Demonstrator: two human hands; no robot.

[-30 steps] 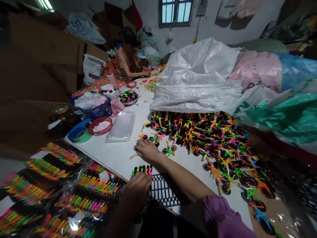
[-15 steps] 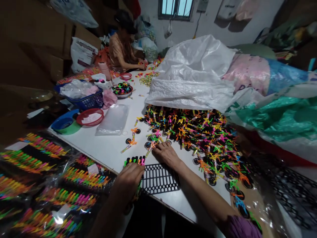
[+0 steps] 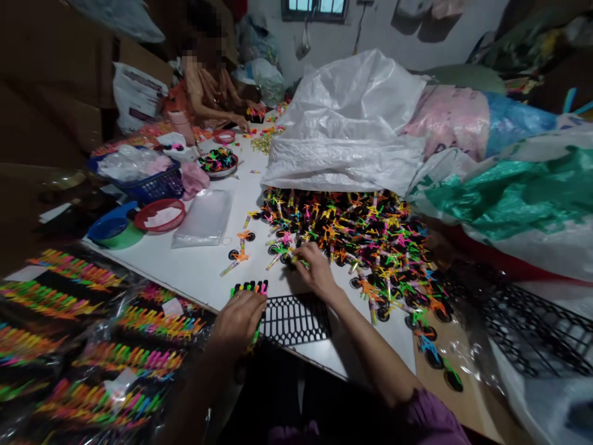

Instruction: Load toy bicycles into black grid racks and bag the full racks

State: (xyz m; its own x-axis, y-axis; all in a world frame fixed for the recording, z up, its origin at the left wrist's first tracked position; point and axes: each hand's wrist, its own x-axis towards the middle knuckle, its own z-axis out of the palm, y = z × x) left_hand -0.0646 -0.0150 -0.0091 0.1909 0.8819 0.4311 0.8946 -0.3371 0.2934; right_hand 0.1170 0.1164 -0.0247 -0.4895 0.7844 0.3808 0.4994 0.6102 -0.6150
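My left hand (image 3: 241,316) is closed over the left end of a black plastic rack (image 3: 296,318), at the table's front edge. Beneath its fingers stand several small toy bicycles (image 3: 250,287) in a row, in green, yellow and pink; the fingertips are hidden. The rest of the rack's grid holds no toys. Beyond the rack, my right hand (image 3: 317,272) pinches a small toy bicycle (image 3: 293,259) with a yellowish part, at the near left edge of a heap of toy bicycles (image 3: 352,228). Its colours are partly covered by the fingers.
A large white sack (image 3: 343,142) lies behind the heap. Left are a clear plastic bag stack (image 3: 204,219), a red basket (image 3: 162,215) and a blue basket (image 3: 160,185). Bagged toys (image 3: 106,358) lie front left, black racks (image 3: 537,321) right. Another person (image 3: 213,86) works at the far end.
My right hand has lifted slightly and its fingers have drawn together on a toy bicycle. The orange one formerly at its fingertips is no longer there. My left hand stays on the rack; the view has shifted.
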